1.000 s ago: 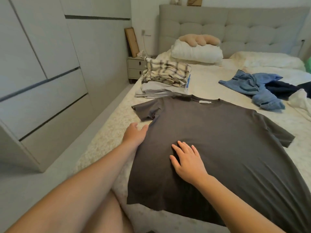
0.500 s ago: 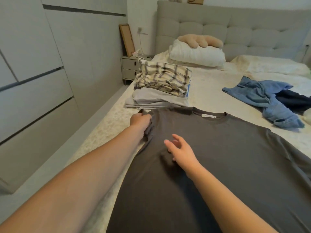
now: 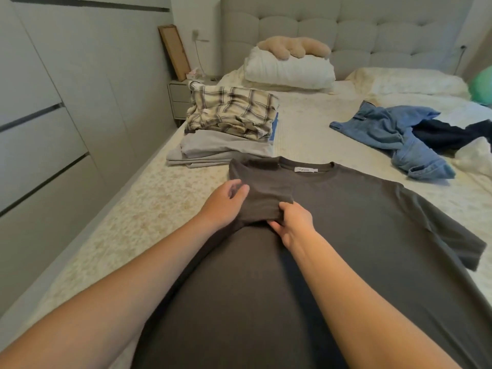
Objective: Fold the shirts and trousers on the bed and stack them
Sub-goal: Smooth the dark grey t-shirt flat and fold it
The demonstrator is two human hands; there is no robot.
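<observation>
Both hands work the grey T-shirt (image 3: 332,222): right hand (image 3: 294,225) pinches the folded-in sleeve, left hand (image 3: 223,203) loosely curled at its edge. Next, likely the opposite sleeve.

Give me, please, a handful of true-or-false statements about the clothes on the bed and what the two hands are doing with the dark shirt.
1. The left sleeve of the dark grey T-shirt is folded in over its chest. True.
2. The right hand lies flat and holds nothing. False: it pinches the edge of the folded-in sleeve.
3. A plaid shirt tops the folded stack beyond the T-shirt. True.
4. The blue jeans are neatly folded on that stack. False: they lie crumpled, apart from it, on the right side of the bed.
5. The left hand is at the shirt's folded left edge. True.
6. The T-shirt's right sleeve is folded in too. False: it lies spread out flat.
</observation>
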